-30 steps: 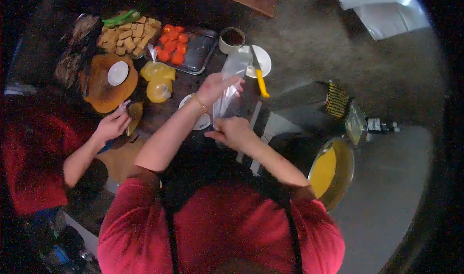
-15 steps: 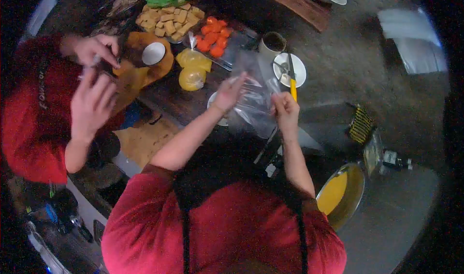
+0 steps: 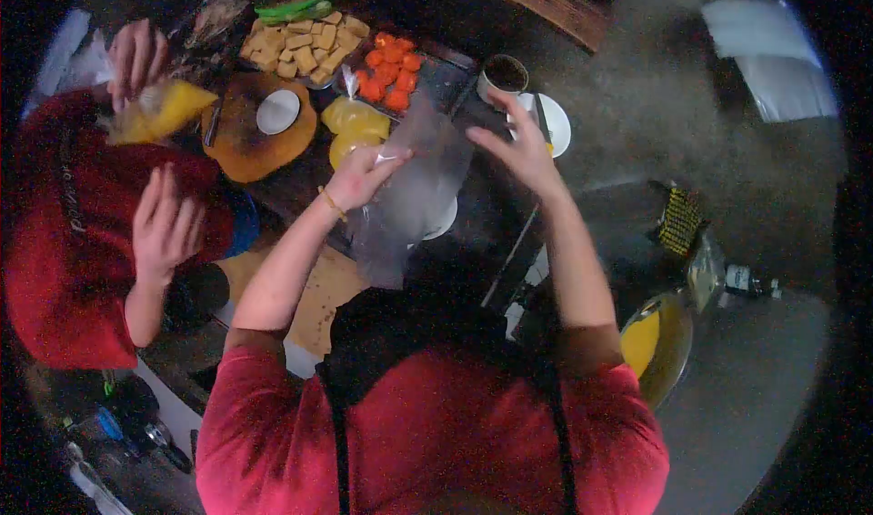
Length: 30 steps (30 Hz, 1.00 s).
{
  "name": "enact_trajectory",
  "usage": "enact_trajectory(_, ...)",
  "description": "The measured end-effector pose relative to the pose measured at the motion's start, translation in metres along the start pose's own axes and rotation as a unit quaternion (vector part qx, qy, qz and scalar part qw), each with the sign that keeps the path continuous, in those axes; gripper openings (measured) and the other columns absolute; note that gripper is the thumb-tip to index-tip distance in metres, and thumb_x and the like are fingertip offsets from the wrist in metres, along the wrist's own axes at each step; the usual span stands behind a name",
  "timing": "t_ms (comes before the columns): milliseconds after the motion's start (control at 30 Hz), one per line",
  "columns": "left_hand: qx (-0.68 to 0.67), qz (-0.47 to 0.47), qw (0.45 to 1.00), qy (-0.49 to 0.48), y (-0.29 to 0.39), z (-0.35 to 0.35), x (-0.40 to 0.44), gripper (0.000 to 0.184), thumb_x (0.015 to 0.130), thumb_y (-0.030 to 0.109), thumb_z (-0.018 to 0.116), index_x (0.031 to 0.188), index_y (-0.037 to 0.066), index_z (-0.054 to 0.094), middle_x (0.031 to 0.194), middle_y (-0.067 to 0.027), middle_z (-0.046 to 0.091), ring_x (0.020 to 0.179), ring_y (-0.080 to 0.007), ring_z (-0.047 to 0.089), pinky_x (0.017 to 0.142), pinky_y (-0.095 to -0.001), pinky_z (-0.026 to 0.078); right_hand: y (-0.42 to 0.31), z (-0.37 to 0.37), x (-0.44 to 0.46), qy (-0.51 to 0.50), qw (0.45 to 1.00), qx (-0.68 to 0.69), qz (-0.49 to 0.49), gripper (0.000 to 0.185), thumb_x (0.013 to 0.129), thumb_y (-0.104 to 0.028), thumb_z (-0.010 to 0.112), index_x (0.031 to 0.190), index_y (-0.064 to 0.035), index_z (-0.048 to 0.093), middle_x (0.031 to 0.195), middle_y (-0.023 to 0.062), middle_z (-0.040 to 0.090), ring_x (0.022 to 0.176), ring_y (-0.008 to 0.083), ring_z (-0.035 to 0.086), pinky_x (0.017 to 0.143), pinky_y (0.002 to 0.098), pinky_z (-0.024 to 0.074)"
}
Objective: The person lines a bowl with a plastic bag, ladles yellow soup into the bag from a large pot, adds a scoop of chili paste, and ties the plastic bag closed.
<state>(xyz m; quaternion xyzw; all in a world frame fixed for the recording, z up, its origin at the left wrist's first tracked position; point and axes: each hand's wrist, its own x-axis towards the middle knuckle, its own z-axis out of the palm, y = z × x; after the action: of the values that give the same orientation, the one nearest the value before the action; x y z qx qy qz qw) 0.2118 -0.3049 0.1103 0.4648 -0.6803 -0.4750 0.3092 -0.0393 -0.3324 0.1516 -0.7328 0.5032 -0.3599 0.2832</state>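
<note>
My left hand has its fingers closed on a clear plastic bag, which hangs loose over the dark table. A white dish shows partly behind the bag. My right hand is off the bag, thumb and fingers spread and empty. It is just in front of a dark-filled cup and a white plate, on which a knife is partly hidden by the hand. Two knotted bags with yellow filling lie beyond my left hand.
At left a co-worker's hand holds a yellow-filled bag. Tan cubes, a tray of orange pieces and a round wooden board stand behind. A metal bowl of yellow liquid and a bottle are at right.
My right hand has let go of the bag, moved up and opened. My left hand has drawn the bag to the left. The co-worker has lifted a yellow-filled bag away to the left.
</note>
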Motion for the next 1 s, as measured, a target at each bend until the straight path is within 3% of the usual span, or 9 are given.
enact_trajectory(67,-0.029,-0.073,0.993,-0.094,0.000,-0.004,0.001,0.031,0.086,0.027,0.048,0.103,0.003,0.058,0.093,-0.0029,0.061,0.086,-0.0134,0.055,0.078,-0.0268,0.041,-0.002,0.003,0.020,-0.118,0.992,0.037,0.024,0.049,0.077,-0.020,0.063,0.117,-0.0007,0.042,0.113,0.0070,0.050,0.106,0.0159,0.045,0.088,0.0271,0.0354)
enact_trajectory(200,-0.020,-0.044,0.994,-0.101,-0.013,-0.015,0.003,0.035,0.086,0.032,0.049,0.105,0.004,0.057,0.090,-0.0017,0.059,0.082,-0.0109,0.052,0.073,-0.0260,0.042,0.027,0.025,0.056,-0.435,0.891,0.110,0.074,0.028,0.077,-0.018,0.063,0.099,-0.0015,0.057,0.094,0.0054,0.061,0.088,0.0111,0.055,0.076,0.0249,0.0436)
enact_trajectory(367,-0.093,-0.081,0.988,-0.090,-0.076,-0.030,0.006,0.039,0.084,0.035,0.051,0.107,0.004,0.056,0.095,-0.0060,0.059,0.086,-0.0127,0.054,0.073,-0.0266,0.044,0.029,0.037,0.039,-0.360,0.901,0.196,0.140,0.011,0.074,-0.013,0.061,0.072,-0.0019,0.063,0.070,0.0054,0.063,0.066,0.0109,0.058,0.065,0.0236,0.0439)
enact_trajectory(433,0.029,-0.125,0.992,0.016,-0.141,-0.046,0.012,0.044,0.081,0.038,0.054,0.107,0.003,0.055,0.096,-0.0076,0.060,0.086,-0.0143,0.055,0.072,-0.0285,0.045,0.035,0.048,0.035,-0.327,0.921,0.155,0.143,0.017,0.074,-0.018,0.062,0.070,-0.0024,0.064,0.070,0.0061,0.064,0.066,0.0120,0.058,0.066,0.0248,0.0435)
enact_trajectory(467,0.227,-0.015,0.969,0.098,-0.128,-0.058,0.009,0.047,0.078,0.041,0.058,0.105,0.002,0.056,0.093,-0.0082,0.060,0.085,-0.0147,0.055,0.072,-0.0293,0.045,0.033,0.049,0.032,-0.311,0.918,0.174,0.176,0.018,0.073,-0.020,0.062,0.071,-0.0024,0.065,0.069,0.0055,0.063,0.066,0.0116,0.057,0.067,0.0247,0.0428)
enact_trajectory(500,0.239,0.001,0.966,0.100,-0.105,-0.064,0.011,0.047,0.078,0.041,0.058,0.105,0.002,0.056,0.093,-0.0082,0.060,0.085,-0.0147,0.055,0.072,-0.0293,0.045,0.039,0.056,0.027,-0.270,0.924,0.186,0.197,0.018,0.074,-0.020,0.061,0.069,-0.0031,0.065,0.070,0.0054,0.063,0.068,0.0110,0.057,0.069,0.0251,0.0425)
enact_trajectory(767,-0.184,-0.160,0.965,-0.098,-0.014,0.010,0.002,0.032,0.080,0.034,0.057,0.095,0.007,0.060,0.077,-0.0022,0.060,0.069,-0.0104,0.056,0.061,-0.0228,0.044,0.015,0.111,-0.020,-0.210,0.878,0.419,0.098,0.025,0.072,-0.007,0.063,0.094,-0.0023,0.052,0.088,0.0042,0.057,0.075,0.0127,0.056,0.066,0.0261,0.0456)
enact_trajectory(900,-0.294,-0.138,0.941,-0.097,-0.019,0.013,0.014,0.016,0.079,0.023,0.058,0.082,0.007,0.058,0.071,-0.0008,0.058,0.061,-0.0080,0.053,0.052,-0.0211,0.041,0.001,0.090,-0.018,-0.168,0.870,0.442,0.140,0.024,0.071,-0.007,0.064,0.090,-0.0052,0.051,0.081,0.0029,0.056,0.072,0.0115,0.055,0.063,0.0251,0.0457)
enact_trajectory(1000,-0.205,-0.090,0.974,-0.036,-0.020,-0.001,0.021,0.006,0.075,0.011,0.058,0.073,0.007,0.054,0.062,-0.0011,0.053,0.057,-0.0097,0.052,0.051,-0.0230,0.040,0.012,0.069,-0.007,-0.145,0.817,0.524,0.191,0.017,0.071,-0.006,0.063,0.081,-0.0068,0.049,0.079,-0.0003,0.053,0.072,0.0088,0.052,0.062,0.0217,0.0428)
